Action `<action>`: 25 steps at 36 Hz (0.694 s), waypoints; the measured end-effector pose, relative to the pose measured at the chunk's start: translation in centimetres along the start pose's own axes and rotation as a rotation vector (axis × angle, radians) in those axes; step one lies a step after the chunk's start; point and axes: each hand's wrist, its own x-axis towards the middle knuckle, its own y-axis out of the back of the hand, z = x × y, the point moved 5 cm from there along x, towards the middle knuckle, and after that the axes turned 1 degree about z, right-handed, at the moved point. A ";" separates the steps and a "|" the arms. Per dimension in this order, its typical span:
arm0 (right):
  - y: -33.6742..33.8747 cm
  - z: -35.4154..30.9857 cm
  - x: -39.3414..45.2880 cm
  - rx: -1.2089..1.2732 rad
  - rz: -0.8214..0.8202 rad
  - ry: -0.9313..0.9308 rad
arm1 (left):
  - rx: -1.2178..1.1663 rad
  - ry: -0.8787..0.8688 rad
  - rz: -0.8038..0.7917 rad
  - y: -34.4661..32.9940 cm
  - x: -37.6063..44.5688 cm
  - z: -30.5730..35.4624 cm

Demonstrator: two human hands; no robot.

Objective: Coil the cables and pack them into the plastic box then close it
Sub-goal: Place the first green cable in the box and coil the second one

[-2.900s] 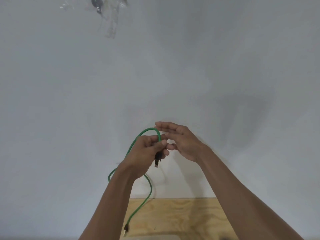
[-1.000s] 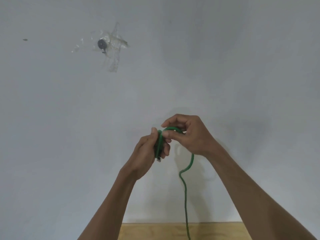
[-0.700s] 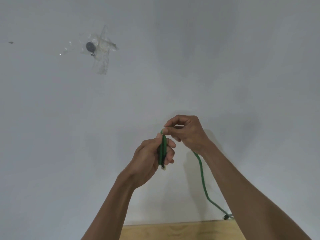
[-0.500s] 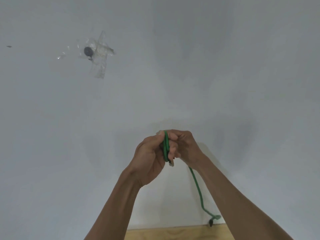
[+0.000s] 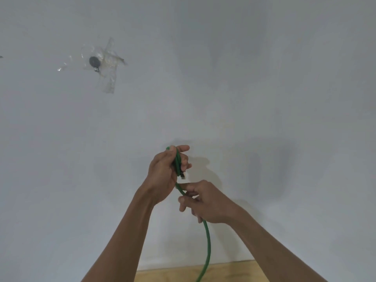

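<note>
I hold a green cable (image 5: 207,243) up in front of a grey wall. My left hand (image 5: 162,171) grips a small folded loop of it, with a dark plug end sticking out below the fingers. My right hand (image 5: 205,200) is lower and to the right, its fingers curled round the free length of the cable. From that hand the cable hangs down and leaves the view at the bottom. The plastic box is out of view.
A wooden surface (image 5: 234,271) shows along the bottom edge. On the wall at the upper left, a small dark round object (image 5: 94,62) is fixed under strips of clear tape.
My right hand has slid down from beside the left hand along the free cable. The left hand has kept its hold on the loop. The view has tilted slightly.
</note>
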 end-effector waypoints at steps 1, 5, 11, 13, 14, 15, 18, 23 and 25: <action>0.3 -0.1 0.0 -0.034 0.022 -0.007 | 0.047 -0.002 -0.009 0.1 -0.1 -0.1; 1.9 -1.4 -0.3 -0.069 0.107 0.028 | 0.209 -0.012 -0.043 0.7 -0.6 -0.3; 3.5 -4.1 -0.5 -0.026 0.111 0.119 | 0.462 -0.067 -0.067 1.1 -1.1 0.4; 4.1 -5.3 -0.6 0.006 0.101 0.170 | 0.504 -0.070 -0.089 1.0 -1.4 0.5; 4.3 -5.9 -0.6 -0.005 0.095 0.203 | 0.503 -0.070 -0.104 0.8 -1.6 0.6; 4.6 -6.4 -0.4 -0.016 0.088 0.234 | 0.499 -0.070 -0.119 0.5 -1.8 0.7; 5.5 -7.2 0.1 0.006 0.068 0.309 | 0.474 -0.028 -0.184 -0.5 -2.3 0.6; 8.3 -7.5 1.2 0.001 0.252 0.413 | 0.199 0.183 -0.274 -1.9 -3.5 -0.7; 8.7 -7.2 1.7 0.051 0.267 0.440 | 0.063 0.198 -0.302 -2.6 -3.8 -0.9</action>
